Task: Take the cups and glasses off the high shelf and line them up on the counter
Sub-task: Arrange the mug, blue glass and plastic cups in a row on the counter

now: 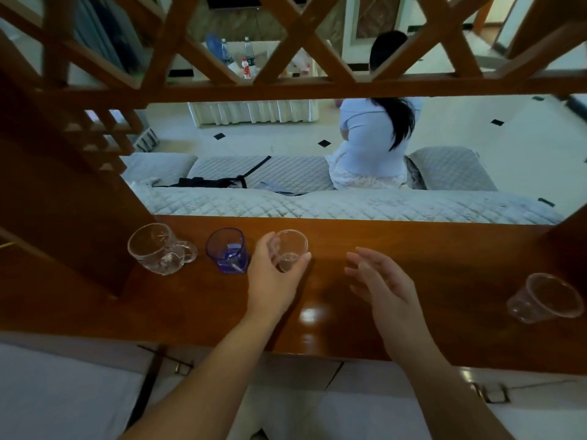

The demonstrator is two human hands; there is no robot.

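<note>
On the wooden counter (333, 319) stand a clear glass mug with a handle (158, 249) at the left and a blue tumbler (227, 250) beside it. To the right of the tumbler, my left hand (273, 277) wraps around a small clear glass (290, 249) that rests on the counter. My right hand (381, 284) hovers over the counter a little to the right, fingers apart and holding nothing. A clear plastic cup (544, 298) stands alone at the far right of the counter.
A wooden lattice screen (301, 42) hangs above the counter, with a wooden side panel (73, 198) at the left. Beyond the opening, a person (374, 134) sits on a quilted sofa (317, 201). White cabinet fronts (63, 392) lie below the counter.
</note>
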